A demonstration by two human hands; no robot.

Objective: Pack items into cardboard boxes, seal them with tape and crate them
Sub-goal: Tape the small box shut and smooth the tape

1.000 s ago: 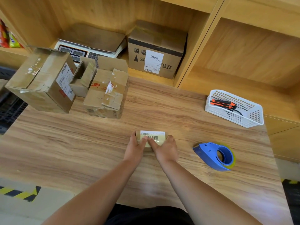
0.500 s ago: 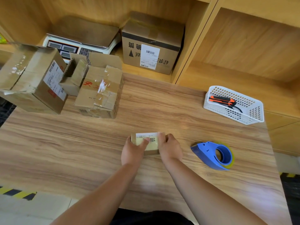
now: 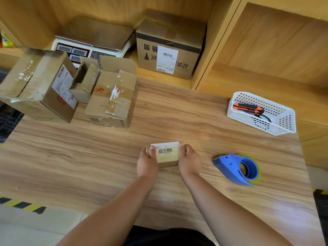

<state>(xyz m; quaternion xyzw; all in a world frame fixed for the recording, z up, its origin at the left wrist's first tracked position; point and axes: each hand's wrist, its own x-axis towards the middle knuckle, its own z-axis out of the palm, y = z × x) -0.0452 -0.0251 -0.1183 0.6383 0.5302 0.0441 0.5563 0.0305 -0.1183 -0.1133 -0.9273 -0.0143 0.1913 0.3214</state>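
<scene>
A small cardboard box (image 3: pixel 166 155) with a barcode label and tape across its top sits on the wooden table (image 3: pixel 88 157) in front of me. My left hand (image 3: pixel 147 162) grips its left end, thumb lying on the top. My right hand (image 3: pixel 189 161) grips its right end the same way. A blue tape dispenser (image 3: pixel 237 169) with a yellowish roll lies on the table to the right of my right hand, apart from it.
Three used cardboard boxes stand at the far left: a large one (image 3: pixel 39 86), a small open one (image 3: pixel 85 80) and a taped one (image 3: pixel 113 100). A white basket (image 3: pixel 276 125) holding an orange utility knife (image 3: pixel 248 108) is far right. A scale (image 3: pixel 92 41) and a labelled box (image 3: pixel 168 47) sit on the shelf.
My hands slid apart from the middle of the small box's top to its two ends, uncovering the barcode label. The camera view shifted slightly.
</scene>
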